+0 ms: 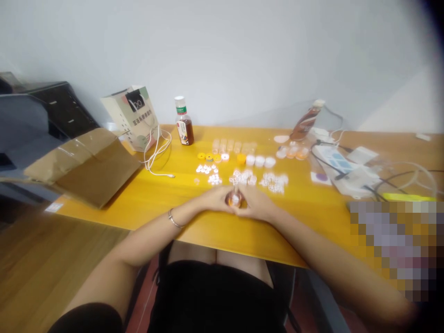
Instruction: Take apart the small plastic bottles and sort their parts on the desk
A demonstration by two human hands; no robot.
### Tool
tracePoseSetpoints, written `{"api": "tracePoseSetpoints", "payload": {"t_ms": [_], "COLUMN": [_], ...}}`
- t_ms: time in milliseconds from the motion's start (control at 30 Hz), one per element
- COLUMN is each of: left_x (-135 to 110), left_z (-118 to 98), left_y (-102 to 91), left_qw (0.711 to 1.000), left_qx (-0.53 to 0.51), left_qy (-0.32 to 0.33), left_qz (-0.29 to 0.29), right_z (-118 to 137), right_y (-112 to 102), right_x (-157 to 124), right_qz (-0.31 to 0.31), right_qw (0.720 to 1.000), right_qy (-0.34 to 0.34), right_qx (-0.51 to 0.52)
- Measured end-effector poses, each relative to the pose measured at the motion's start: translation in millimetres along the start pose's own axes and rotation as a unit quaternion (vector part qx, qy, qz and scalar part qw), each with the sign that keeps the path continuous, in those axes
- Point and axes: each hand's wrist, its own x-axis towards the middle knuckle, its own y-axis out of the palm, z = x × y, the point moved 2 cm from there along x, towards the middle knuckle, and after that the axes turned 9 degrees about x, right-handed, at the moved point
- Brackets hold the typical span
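My left hand [215, 198] and my right hand [255, 201] meet near the table's front edge, their fingers curled round a small clear round container [235, 199]. Something white and orange shows in it, too blurred to name. Just beyond my hands lie small white pieces in loose groups, including a cluster [243, 176] and another cluster [274, 181]. Behind these stand yellow lids [209, 157] and white lids [259, 161] in a row. Farther back is a row of small clear cups [229, 146].
At the back stand a bottle of dark liquid [185, 127] and a tilted bottle [305, 122]. A paper bag [133, 118], a white cable [157, 155] and a brown paper package [93, 166] occupy the left. Power strips [342, 169] and wires lie right.
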Motion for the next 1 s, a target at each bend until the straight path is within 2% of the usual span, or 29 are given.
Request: {"api": "tracePoseSetpoints", "payload": {"t_ms": [133, 300, 433, 533, 633, 767, 900, 1000], "left_x": [1.1, 0.5, -0.4, -0.6, -0.8, -1.3, -1.3, -1.1], "left_z": [-2.4, -3.6, -7.2, -8.8, -9.3, -9.2, -7.9, -6.8], "left_y": [-0.2, -2.0, -5.3, -7.0, -7.1, -6.7, -5.2, -4.6], "left_qw": [1.000, 1.000, 1.000, 1.000, 1.000, 1.000, 1.000, 1.000], "left_qx": [0.003, 0.017, -0.001, 0.003, -0.005, -0.011, -0.010, -0.004], "left_qy": [-0.011, -0.005, 0.017, 0.013, 0.004, 0.004, 0.008, 0.001], "left_qz": [0.005, -0.002, 0.000, -0.001, 0.013, 0.010, 0.009, 0.011], "right_z": [-1.0, 0.7, 0.7, 2.6, 1.9, 0.9, 0.6, 2.1], "right_y": [1.0, 1.7, -1.4, -2.3, -4.2, -4.3, -5.4, -6.4], "right_x": [-2.2, -2.1, -1.3, -1.1, -1.5, -3.0, -4.9, -5.4], "right_qz": [-0.035, -0.026, -0.035, -0.020, -0.047, -0.044, -0.071, -0.076], "right_qw": [0.999, 0.998, 0.999, 0.998, 0.998, 0.998, 0.997, 0.996], "right_qy": [0.039, -0.031, -0.019, -0.043, -0.036, -0.044, -0.012, -0.020], "right_qx": [0.011, 0.044, 0.032, 0.029, 0.015, 0.022, 0.032, 0.030]}}
